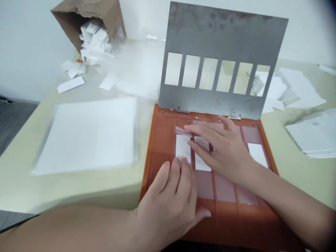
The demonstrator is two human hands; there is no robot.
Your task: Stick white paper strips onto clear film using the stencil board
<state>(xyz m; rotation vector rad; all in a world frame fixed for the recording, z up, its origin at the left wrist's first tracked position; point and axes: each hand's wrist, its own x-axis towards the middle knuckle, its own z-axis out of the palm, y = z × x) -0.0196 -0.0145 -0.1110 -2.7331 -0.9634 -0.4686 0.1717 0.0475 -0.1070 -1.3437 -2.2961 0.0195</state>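
My left hand (172, 197) lies over the lower end of a white card (183, 145) in an orange jig (162, 140). Its fingers are stretched out, the tips touching the card and the thumb apart. From the right, my right hand (222, 147) reaches across the jig with its fingers spread. Its index fingertip touches a clear film strip (181, 131) just above that card, while the thumb rests near the card's right edge. Another white card (202, 162) lies partly under my right hand. A third white card (257, 154) sits further right, beyond my right forearm.
A grey metal plate (220, 38) with several rectangular windows stands hinged up behind the jig. Left lies a stack of white sheets in clear film (89, 136). Behind it, a tipped cardboard box (112, 17) spills white cards. More white sheets (315, 133) lie right.
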